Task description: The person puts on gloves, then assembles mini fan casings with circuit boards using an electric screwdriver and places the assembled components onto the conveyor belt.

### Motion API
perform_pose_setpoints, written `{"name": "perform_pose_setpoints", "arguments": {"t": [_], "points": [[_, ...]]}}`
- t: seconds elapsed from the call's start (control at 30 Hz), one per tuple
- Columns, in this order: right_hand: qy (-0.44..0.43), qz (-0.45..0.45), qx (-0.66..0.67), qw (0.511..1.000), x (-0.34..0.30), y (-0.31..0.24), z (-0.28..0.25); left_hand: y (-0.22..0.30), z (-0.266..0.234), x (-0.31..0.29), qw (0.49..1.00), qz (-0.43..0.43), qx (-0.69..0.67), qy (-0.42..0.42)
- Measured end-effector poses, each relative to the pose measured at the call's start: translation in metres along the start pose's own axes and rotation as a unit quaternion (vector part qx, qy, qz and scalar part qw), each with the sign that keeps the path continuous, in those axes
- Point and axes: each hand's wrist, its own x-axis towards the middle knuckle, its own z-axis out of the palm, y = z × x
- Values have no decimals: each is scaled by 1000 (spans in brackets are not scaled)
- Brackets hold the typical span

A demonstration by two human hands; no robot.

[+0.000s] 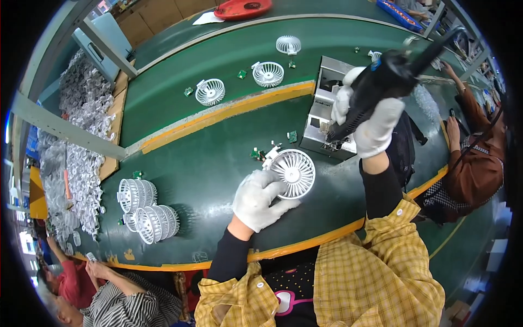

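Cut-off red tray [231, 13], 12 o'clock: dark contents [252, 6] indistinct. Right hand [376, 128] grips black driver [385, 80], 2 o'clock, tip unclear; left hand [257, 200] grasps white grille [294, 174].

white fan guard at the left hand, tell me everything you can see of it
The white fan guard is round and looks like plastic, with slim ribs running from a central hub to the rim. It lies on the green bench, ribbed face up. The gloved left hand covers its lower-left edge. A white tab sticks out at its upper left.
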Motion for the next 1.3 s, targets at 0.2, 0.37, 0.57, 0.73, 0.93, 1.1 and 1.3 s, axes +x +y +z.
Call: {"name": "perform_pose_setpoints", "arguments": {"t": [0.2, 0.37, 0.57, 0.73, 0.93, 1.1, 1.3], "points": [[19, 49, -34, 998, -13, 8, 1, -1, 9, -5, 996, 86, 11, 14], [-106, 5, 214, 971, -25, -18, 10, 8, 14, -6, 994, 87, 55, 32], [-164, 152, 254, 941, -36, -18, 39, 5, 20, -7, 990, 114, 74, 43], [-144, -15, 74, 987, -54, 27, 39, 7, 19, -6, 988, 116, 84, 52], [-230, 28, 61, 971, -52, 22, 41, 8, 18, -5, 991, 102, 60, 66], [-194, 92, 316, 924, -46, 29, 31, 7, 16, -4, 991, 110, 66, 44], [-136, -74, 210, 965, -8, -17, 8, -9, -4, 4, 958, -14, 123, 258]]}}
